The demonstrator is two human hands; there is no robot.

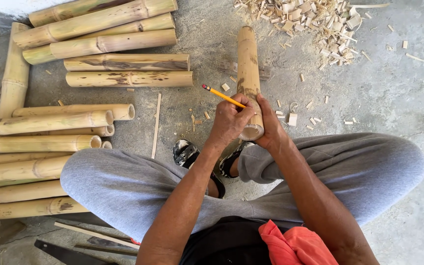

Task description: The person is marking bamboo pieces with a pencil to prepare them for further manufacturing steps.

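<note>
Item: bamboo section (249, 73), pale tan with dark blotches, one open cut end toward the person, lying on the concrete floor (393, 98) and running away from the seated person between the knees.

Left hand (229, 122): grip closed around a yellow pencil (223, 96), pencil tip against the side of the bamboo section near its open end, eraser end pointing out to the left.

Right hand (271, 125): grip wrapped partly around the near end of the bamboo section, fingers curled behind it, palm against its right side.

Surroundings: stack of cut bamboo poles (104, 34) toward the far left corner of the floor; a second stack of bamboo lengths (40, 147) along the left edge, beside the person's left knee. Thin wooden strip (157, 125) lying between the stacks and the held section. Heap of wood chips (315, 19) at the far edge, scattered chips trailing right of the section. Grey trousers (359, 162), legs crossed; sandals (187, 152) below the hands. Orange cloth (295, 245) at the lap. Dark saw blade (69, 252) at the near left corner.
</note>
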